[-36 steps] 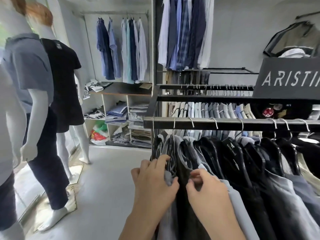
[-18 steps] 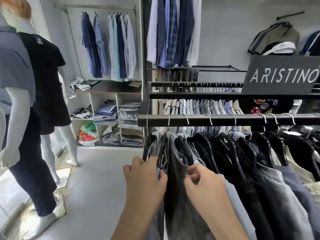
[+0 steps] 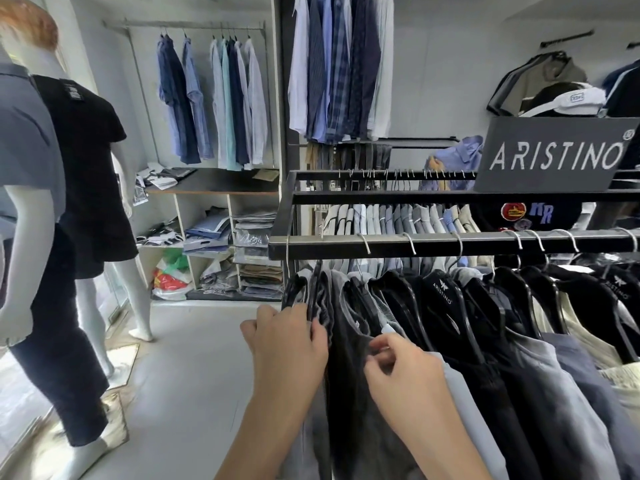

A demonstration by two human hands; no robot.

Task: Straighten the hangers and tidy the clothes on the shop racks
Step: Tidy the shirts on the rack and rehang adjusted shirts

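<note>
A black metal rack rail (image 3: 450, 242) runs across the right half of the head view. Dark and grey tops hang from it on black hangers (image 3: 441, 292). A dark grey top (image 3: 349, 368) hangs near the rail's left end. My left hand (image 3: 287, 344) grips its left shoulder edge, fingers curled into the bunched fabric. My right hand (image 3: 403, 368) pinches the same top's right shoulder, just below a small white tag. Both forearms rise from the bottom of the frame.
Two dressed mannequins (image 3: 83, 202) stand at the left on the grey floor (image 3: 187, 375). A shelf unit (image 3: 221, 237) with folded clothes and a rail of blue shirts lie behind. A second rack and an ARISTINO sign (image 3: 554, 157) stand beyond the front rail.
The view has swung right, so the mannequins have slid left. Both hands stay on the dark grey top; the gap between them has widened a little.
</note>
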